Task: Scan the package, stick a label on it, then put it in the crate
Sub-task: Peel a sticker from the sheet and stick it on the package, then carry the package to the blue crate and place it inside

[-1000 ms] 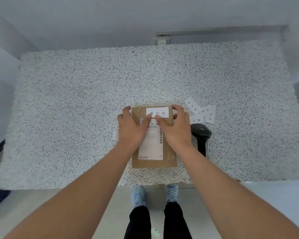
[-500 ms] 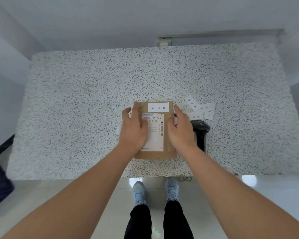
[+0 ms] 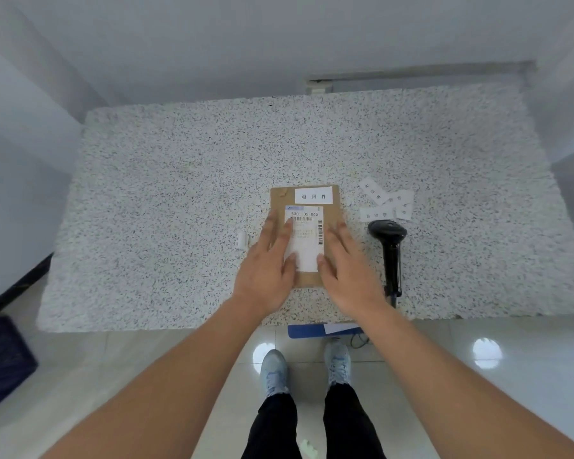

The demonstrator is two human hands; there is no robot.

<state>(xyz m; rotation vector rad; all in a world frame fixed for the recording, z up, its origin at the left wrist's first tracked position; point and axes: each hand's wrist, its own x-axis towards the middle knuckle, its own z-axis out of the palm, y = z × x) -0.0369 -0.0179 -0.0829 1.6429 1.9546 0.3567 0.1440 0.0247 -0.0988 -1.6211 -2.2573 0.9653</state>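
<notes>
Both hands (image 3: 307,260) slide back to lie flat and spread on the package's (image 3: 305,233) near end, its long axis pointing away, labelled, crate (image 3: 0,362) far left.

Bare forearms, black trousers (image 3: 312,422), pale blue sneakers (image 3: 273,372).

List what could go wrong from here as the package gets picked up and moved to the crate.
1. Both hands, left hand and right hand, lie flat on the package with no grip around it; it may slide on lifting.
2. The scanner lies just right of the right hand and could get knocked.
3. Loose labels beside the package could be swept off the table.
</notes>
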